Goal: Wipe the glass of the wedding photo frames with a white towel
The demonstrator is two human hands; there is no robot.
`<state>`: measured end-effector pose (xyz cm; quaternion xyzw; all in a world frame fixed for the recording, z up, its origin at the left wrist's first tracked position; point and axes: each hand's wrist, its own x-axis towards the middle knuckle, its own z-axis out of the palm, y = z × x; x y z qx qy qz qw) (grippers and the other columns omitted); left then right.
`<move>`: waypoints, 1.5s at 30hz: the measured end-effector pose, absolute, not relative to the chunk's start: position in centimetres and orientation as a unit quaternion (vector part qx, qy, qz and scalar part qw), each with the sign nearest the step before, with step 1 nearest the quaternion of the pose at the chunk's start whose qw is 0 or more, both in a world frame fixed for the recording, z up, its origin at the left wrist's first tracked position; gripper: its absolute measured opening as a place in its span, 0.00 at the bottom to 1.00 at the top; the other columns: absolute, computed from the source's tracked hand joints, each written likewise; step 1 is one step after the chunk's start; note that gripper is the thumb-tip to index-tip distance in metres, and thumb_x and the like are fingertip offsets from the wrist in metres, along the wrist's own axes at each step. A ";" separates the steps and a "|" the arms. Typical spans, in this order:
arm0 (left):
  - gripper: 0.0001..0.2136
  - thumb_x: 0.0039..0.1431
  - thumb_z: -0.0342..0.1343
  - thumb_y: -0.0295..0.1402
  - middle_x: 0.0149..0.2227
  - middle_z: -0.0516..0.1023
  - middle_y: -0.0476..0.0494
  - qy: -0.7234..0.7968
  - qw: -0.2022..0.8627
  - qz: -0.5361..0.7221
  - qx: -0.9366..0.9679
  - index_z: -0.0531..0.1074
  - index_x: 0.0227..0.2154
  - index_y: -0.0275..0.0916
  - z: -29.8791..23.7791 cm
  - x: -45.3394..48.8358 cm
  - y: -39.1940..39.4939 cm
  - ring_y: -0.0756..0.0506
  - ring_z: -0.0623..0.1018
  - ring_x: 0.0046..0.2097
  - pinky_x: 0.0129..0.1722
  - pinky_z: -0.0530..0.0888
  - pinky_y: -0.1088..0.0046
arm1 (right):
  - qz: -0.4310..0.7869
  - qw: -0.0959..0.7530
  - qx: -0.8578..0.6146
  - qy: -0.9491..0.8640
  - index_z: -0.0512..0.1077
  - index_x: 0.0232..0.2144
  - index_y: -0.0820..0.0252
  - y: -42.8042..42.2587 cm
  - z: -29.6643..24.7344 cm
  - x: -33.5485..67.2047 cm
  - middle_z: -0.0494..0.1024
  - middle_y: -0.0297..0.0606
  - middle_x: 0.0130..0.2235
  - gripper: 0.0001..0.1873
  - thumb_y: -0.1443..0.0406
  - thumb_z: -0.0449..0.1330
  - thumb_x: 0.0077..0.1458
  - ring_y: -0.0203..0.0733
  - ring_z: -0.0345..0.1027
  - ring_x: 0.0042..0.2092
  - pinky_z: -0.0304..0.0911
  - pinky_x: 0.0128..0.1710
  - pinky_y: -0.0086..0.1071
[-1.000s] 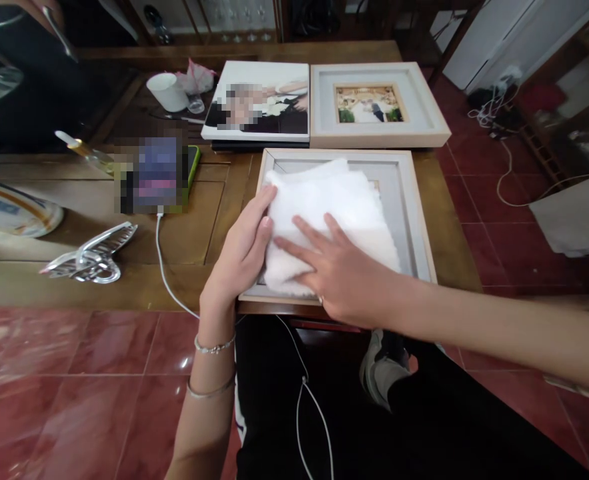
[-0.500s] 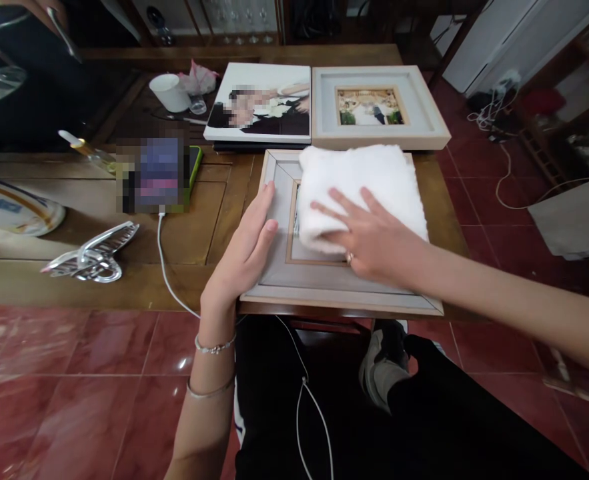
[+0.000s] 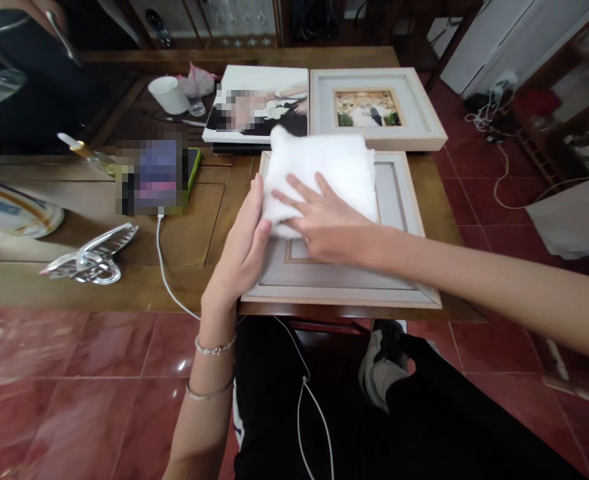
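Observation:
A white folded towel lies over the upper left part of a pale picture frame, hiding most of its centre. My right hand is on the towel with fingers spread across its top, holding it against the frame; a ring shows on one finger. Along the frame's left side rests my left hand, its fingers straight and its thumb near the towel's lower left corner. It grips nothing and steadies the frame's edge. Bracelets circle the left wrist.
Behind stand a second framed photo and a white photo panel. To the left are a phone on a white cable, a silver hair claw, a dropper bottle and a white cup.
My right hand has slid the towel to the left across the frame, uncovering the frame's right side. My left hand stays at the left edge.

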<state>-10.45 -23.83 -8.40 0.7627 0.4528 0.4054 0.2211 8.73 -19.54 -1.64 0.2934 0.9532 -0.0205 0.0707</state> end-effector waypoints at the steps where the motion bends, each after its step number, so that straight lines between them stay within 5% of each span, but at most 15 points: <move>1: 0.27 0.78 0.38 0.49 0.77 0.47 0.54 0.453 0.217 0.409 0.762 0.48 0.74 0.53 -8.4 -10.4 -23.8 0.40 0.50 0.77 0.77 0.49 0.56 | -0.040 0.071 0.265 0.961 0.75 0.60 0.58 -21.0 -1.4 9.2 0.52 0.44 0.75 0.27 0.71 0.54 0.60 0.68 0.36 0.76 0.43 0.69 0.75; 9: 0.25 0.77 0.43 0.44 0.74 0.59 0.38 0.468 0.197 0.375 0.775 0.59 0.72 0.42 -8.2 -10.4 -23.8 0.39 0.59 0.74 0.75 0.56 0.54 | -0.094 0.108 0.230 0.963 0.77 0.58 0.53 -25.9 1.3 13.5 0.63 0.37 0.71 0.27 0.70 0.54 0.59 0.60 0.49 0.74 0.55 0.71 0.62; 14: 0.22 0.76 0.45 0.41 0.71 0.65 0.40 0.463 0.188 0.333 0.799 0.66 0.68 0.42 -8.5 -10.5 -23.4 0.38 0.61 0.74 0.74 0.57 0.50 | -0.075 0.014 0.421 0.904 0.69 0.66 0.60 -20.6 1.7 15.6 0.72 0.51 0.65 0.34 0.74 0.49 0.58 0.66 0.68 0.64 0.67 0.60 0.62; 17: 0.22 0.76 0.45 0.39 0.72 0.64 0.43 0.461 0.185 0.326 0.804 0.65 0.68 0.45 -8.7 -10.6 -23.3 0.38 0.60 0.74 0.74 0.57 0.48 | -0.012 -0.071 0.435 0.897 0.62 0.70 0.60 -17.2 1.2 14.2 0.61 0.46 0.72 0.36 0.73 0.47 0.61 0.67 0.54 0.71 0.56 0.68 0.64; 19: 0.22 0.76 0.45 0.38 0.72 0.64 0.43 0.457 0.186 0.325 0.807 0.65 0.68 0.46 -8.7 -10.7 -23.3 0.38 0.59 0.75 0.74 0.57 0.48 | 0.033 -0.063 0.386 0.920 0.62 0.70 0.59 -15.5 0.7 12.0 0.52 0.41 0.76 0.36 0.73 0.48 0.61 0.65 0.39 0.76 0.42 0.71 0.66; 21: 0.22 0.76 0.45 0.38 0.71 0.64 0.43 0.464 0.187 0.319 0.805 0.66 0.68 0.45 -8.5 -10.7 -23.3 0.38 0.59 0.75 0.74 0.56 0.48 | 0.053 -0.013 0.344 0.937 0.64 0.68 0.61 -14.5 0.1 9.5 0.49 0.40 0.76 0.33 0.73 0.48 0.61 0.63 0.35 0.76 0.37 0.71 0.68; 25: 0.22 0.76 0.44 0.39 0.70 0.66 0.40 0.488 0.191 0.304 0.796 0.66 0.68 0.40 -8.0 -10.5 -23.6 0.38 0.60 0.74 0.75 0.55 0.49 | 0.042 0.055 0.338 0.939 0.67 0.65 0.67 -14.0 -1.0 6.7 0.50 0.49 0.76 0.30 0.73 0.49 0.62 0.64 0.37 0.76 0.40 0.69 0.72; 33: 0.21 0.75 0.44 0.36 0.70 0.66 0.39 0.479 0.188 0.314 0.798 0.67 0.66 0.39 -7.7 -10.2 -23.8 0.40 0.60 0.74 0.74 0.58 0.52 | 0.053 0.045 0.359 0.931 0.71 0.63 0.62 -14.5 -1.6 12.0 0.55 0.46 0.75 0.31 0.75 0.50 0.59 0.64 0.42 0.76 0.43 0.67 0.77; 45: 0.20 0.75 0.44 0.32 0.69 0.68 0.38 0.471 0.169 0.326 0.802 0.68 0.65 0.38 -7.9 -10.4 -23.9 0.42 0.61 0.74 0.75 0.59 0.55 | 0.038 0.031 0.402 0.914 0.77 0.56 0.63 -16.1 -1.7 23.7 0.59 0.46 0.73 0.29 0.76 0.50 0.56 0.60 0.47 0.75 0.49 0.66 0.70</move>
